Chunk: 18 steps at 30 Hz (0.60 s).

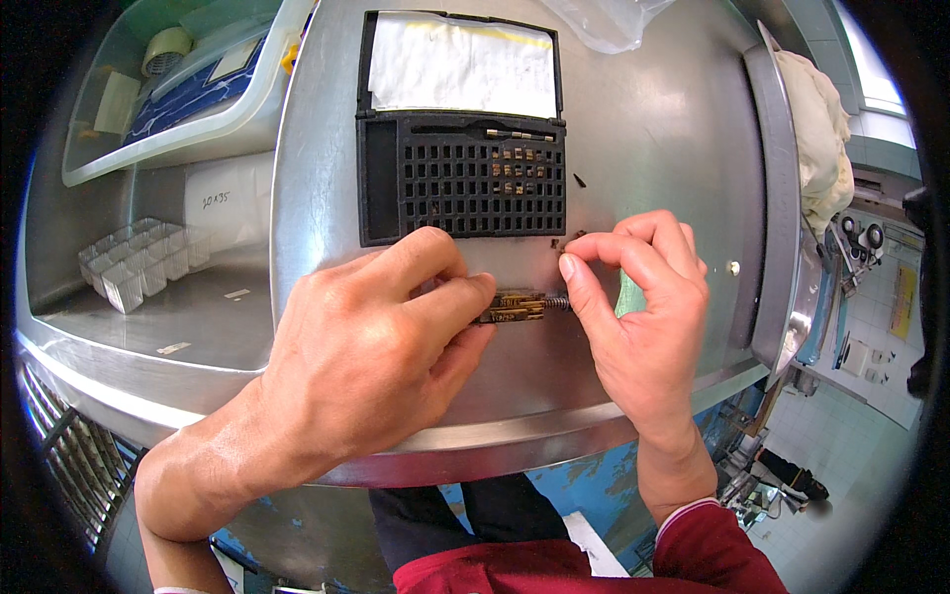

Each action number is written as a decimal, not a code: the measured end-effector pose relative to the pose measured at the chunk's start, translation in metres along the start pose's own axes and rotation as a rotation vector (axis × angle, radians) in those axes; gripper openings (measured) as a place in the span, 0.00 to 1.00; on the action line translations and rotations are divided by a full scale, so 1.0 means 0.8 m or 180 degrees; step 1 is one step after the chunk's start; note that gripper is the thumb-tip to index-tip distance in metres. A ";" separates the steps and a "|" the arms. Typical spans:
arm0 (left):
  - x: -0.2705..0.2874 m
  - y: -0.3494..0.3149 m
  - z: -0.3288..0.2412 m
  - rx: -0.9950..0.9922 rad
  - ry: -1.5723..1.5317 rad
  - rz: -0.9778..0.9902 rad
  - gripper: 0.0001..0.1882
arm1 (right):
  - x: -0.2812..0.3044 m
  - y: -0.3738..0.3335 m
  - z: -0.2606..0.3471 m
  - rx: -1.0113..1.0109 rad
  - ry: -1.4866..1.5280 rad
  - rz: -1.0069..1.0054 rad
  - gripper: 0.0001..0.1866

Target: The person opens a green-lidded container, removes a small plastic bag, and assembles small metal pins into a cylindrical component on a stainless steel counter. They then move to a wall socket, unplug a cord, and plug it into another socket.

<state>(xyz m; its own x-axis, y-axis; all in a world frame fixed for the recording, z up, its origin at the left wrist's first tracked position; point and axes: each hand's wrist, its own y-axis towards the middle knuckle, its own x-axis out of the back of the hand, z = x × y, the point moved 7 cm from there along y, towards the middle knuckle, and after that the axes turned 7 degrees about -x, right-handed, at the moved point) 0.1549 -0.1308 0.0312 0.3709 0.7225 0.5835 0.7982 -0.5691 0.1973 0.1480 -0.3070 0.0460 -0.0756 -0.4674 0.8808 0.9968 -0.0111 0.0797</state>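
My left hand (371, 337) is closed over a small metal block with brass-coloured rods (517, 305); its left end is hidden under my fingers. A coil spring (557, 302) sticks out of the block's right end, toward my right hand (643, 307). That hand's thumb and forefinger are pinched together just above the spring, on something too small to make out. Past my fingers lies an open black case (381, 183) divided into rows of small compartments, several holding tiny brass-coloured pieces (515, 170). Tiny dark bits (556, 244) lie between the case and my right fingertips.
A dark pointed sliver (580, 181) rests right of the case on the steel table (673, 129). Left stand a clear compartment tray (139, 259) and a translucent bin (198, 148) with a tape roll. A clear plastic bag (609, 22) lies at the far edge, pale cloth (816, 129) at the right.
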 end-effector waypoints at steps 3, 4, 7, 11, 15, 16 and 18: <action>0.001 0.000 0.001 0.0013 0.0012 -0.0002 0.15 | -0.001 -0.001 0.000 0.0019 -0.0095 0.0031 0.05; 0.001 0.001 0.001 0.0020 0.0030 0.0002 0.15 | -0.001 -0.001 0.000 0.0018 -0.0127 0.0046 0.04; 0.001 0.001 0.002 0.0072 0.0035 0.0017 0.15 | 0.001 -0.003 -0.001 0.0069 -0.0149 0.0031 0.04; 0.002 0.002 0.002 0.0035 0.0066 0.0002 0.15 | 0.006 -0.004 -0.010 -0.0079 0.0134 0.0055 0.05; 0.001 0.001 0.004 0.0081 0.0000 0.0069 0.15 | 0.013 -0.005 -0.017 -0.0236 0.0363 0.0045 0.07; 0.001 0.002 0.004 0.0077 -0.0031 0.0065 0.15 | 0.014 -0.005 -0.017 -0.0233 0.0350 0.0052 0.07; 0.001 0.002 0.004 0.0062 -0.0065 0.0076 0.15 | 0.014 -0.005 -0.013 -0.0108 0.0239 0.0121 0.07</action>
<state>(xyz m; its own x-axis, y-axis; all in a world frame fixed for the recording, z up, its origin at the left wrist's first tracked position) 0.1580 -0.1297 0.0293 0.3994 0.7167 0.5717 0.7980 -0.5788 0.1681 0.1435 -0.3215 0.0505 -0.0368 -0.5331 0.8452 0.9993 -0.0215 0.0299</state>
